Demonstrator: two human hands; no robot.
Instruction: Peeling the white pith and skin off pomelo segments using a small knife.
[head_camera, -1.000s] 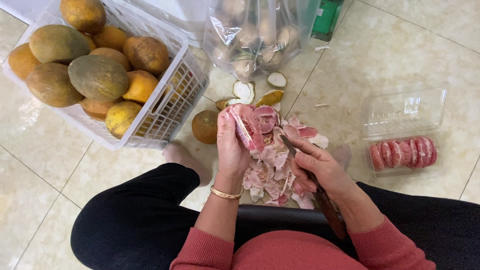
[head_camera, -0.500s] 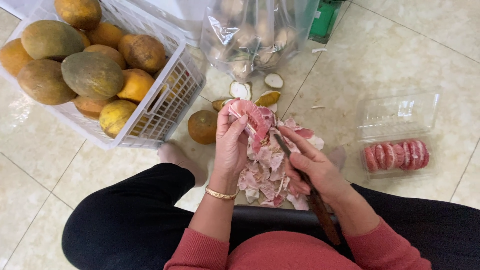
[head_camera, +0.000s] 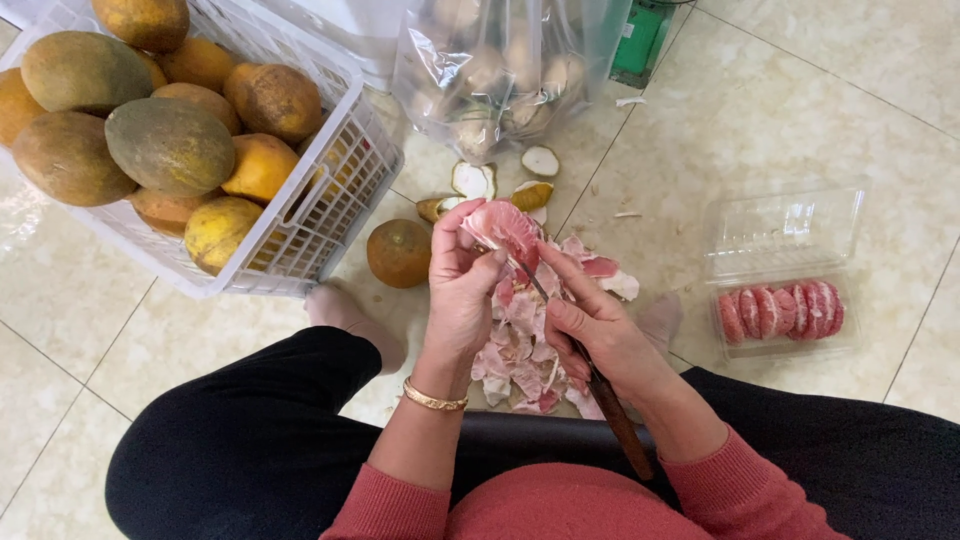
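Observation:
My left hand (head_camera: 462, 290) holds a pink pomelo segment (head_camera: 503, 226) up over the floor, fingers curled round it. My right hand (head_camera: 598, 325) grips a knife (head_camera: 608, 405) with a dark wooden handle, its blade tip touching the segment near my left thumb. Below both hands lies a heap of pink and white peeled membrane scraps (head_camera: 525, 355) on the tiles.
A white plastic basket (head_camera: 335, 190) full of green and orange pomelos stands at left. A loose orange fruit (head_camera: 398, 252) lies beside it. A clear bag of peels (head_camera: 500, 70) is behind. An open clear tray (head_camera: 785, 310) with peeled pink segments sits at right.
The segment has been turned in my left hand and the knife blade has shifted closer to it. The view has moved slightly.

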